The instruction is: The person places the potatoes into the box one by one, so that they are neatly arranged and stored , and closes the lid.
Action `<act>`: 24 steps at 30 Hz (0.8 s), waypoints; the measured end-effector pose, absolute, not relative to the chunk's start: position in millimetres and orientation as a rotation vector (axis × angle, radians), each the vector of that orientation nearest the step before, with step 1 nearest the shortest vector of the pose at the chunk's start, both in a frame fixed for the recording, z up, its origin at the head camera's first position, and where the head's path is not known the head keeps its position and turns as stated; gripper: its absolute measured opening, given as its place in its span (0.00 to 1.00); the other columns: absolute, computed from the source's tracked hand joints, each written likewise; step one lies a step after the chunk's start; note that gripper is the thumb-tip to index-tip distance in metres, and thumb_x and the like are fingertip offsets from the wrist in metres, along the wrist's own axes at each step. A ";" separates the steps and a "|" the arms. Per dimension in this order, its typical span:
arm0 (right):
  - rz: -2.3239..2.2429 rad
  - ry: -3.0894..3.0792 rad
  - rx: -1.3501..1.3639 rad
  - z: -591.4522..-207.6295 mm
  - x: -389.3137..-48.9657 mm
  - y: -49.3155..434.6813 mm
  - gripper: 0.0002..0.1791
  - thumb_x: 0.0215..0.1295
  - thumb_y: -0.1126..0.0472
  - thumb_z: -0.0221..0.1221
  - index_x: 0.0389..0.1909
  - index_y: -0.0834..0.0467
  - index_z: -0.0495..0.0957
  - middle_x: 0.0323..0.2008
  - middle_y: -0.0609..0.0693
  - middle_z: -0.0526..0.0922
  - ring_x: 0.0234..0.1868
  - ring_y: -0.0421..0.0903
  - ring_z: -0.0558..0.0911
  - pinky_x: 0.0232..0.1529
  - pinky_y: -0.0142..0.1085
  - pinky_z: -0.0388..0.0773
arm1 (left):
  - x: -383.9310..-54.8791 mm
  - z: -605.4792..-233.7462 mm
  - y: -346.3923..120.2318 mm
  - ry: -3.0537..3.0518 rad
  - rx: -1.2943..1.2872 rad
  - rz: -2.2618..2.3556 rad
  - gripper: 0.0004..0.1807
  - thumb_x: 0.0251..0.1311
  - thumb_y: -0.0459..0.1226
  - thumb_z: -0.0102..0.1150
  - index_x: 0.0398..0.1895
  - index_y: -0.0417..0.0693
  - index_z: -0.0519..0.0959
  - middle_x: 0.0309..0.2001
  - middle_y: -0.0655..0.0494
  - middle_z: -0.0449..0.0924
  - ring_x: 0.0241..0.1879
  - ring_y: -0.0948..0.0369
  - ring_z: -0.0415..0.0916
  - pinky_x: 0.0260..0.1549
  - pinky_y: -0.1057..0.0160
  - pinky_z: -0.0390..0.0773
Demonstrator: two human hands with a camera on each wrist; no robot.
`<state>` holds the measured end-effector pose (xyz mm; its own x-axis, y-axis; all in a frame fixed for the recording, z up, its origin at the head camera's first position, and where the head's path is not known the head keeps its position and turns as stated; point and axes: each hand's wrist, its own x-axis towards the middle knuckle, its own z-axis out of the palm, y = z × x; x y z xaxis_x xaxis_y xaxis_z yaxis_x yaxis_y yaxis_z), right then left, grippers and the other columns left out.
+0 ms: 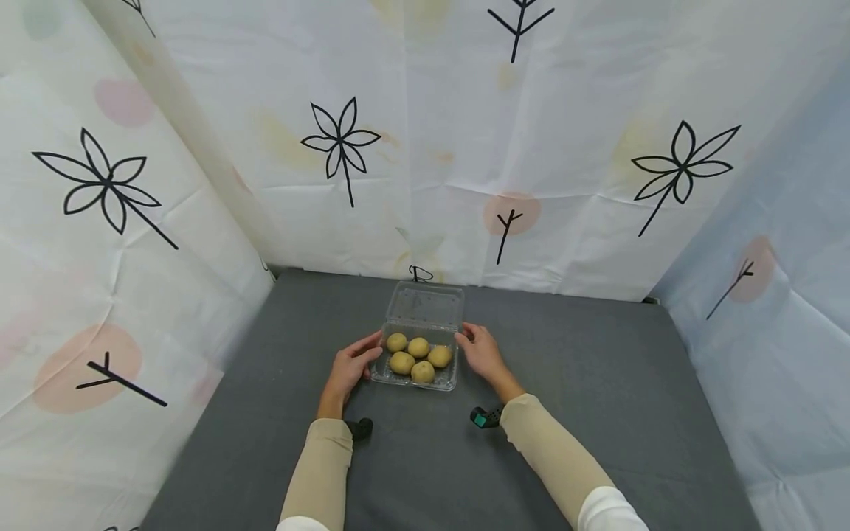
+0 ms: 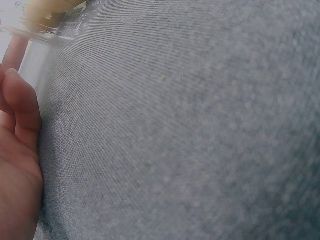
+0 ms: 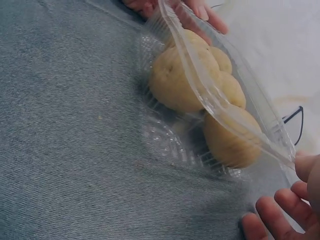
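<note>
A clear plastic clamshell container (image 1: 379, 375) sits on the grey cloth with its lid (image 1: 425, 306) folded back, away from me. Several yellow potatoes (image 1: 423, 372) lie in its base; a closer view of one potato (image 3: 175, 80) comes from the right wrist. At the container's left side, my left hand (image 1: 350, 366) touches the edge with its fingers extended. My right hand (image 1: 482, 352) is at the right side, its thumb (image 3: 306, 167) against the rim and its other fingers loosely bent below. The left wrist view shows only part of the left hand (image 2: 19, 165) beside the container's corner.
Grey cloth (image 1: 584, 383) covers the table around the container. White patterned curtains (image 1: 432, 147) hang behind and along both sides. Black wrist devices (image 1: 487, 418) are worn on both forearms, near the beige sleeves.
</note>
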<state>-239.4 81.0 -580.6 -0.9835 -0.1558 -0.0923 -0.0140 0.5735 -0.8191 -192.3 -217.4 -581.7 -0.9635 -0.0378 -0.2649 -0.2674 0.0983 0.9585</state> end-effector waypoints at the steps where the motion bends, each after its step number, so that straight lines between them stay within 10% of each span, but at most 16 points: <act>1: -1.375 2.647 -0.145 -580.1 -239.1 80.6 0.28 0.80 0.53 0.51 0.73 0.65 0.67 0.62 0.63 0.76 0.63 0.59 0.76 0.62 0.54 0.74 | -192.3 -581.0 -217.3 2.194 -0.307 1.971 0.25 0.69 0.40 0.65 0.69 0.56 0.77 0.66 0.48 0.79 0.21 0.63 0.69 0.27 0.67 0.77; 24: -1.461 2.732 -0.172 -580.4 -236.5 77.3 0.26 0.78 0.57 0.56 0.71 0.64 0.68 0.58 0.61 0.76 0.54 0.58 0.82 0.52 0.50 0.81 | -190.3 -575.9 -214.8 2.191 -0.290 1.981 0.24 0.70 0.39 0.63 0.69 0.56 0.77 0.66 0.49 0.79 0.24 0.61 0.69 0.29 0.66 0.76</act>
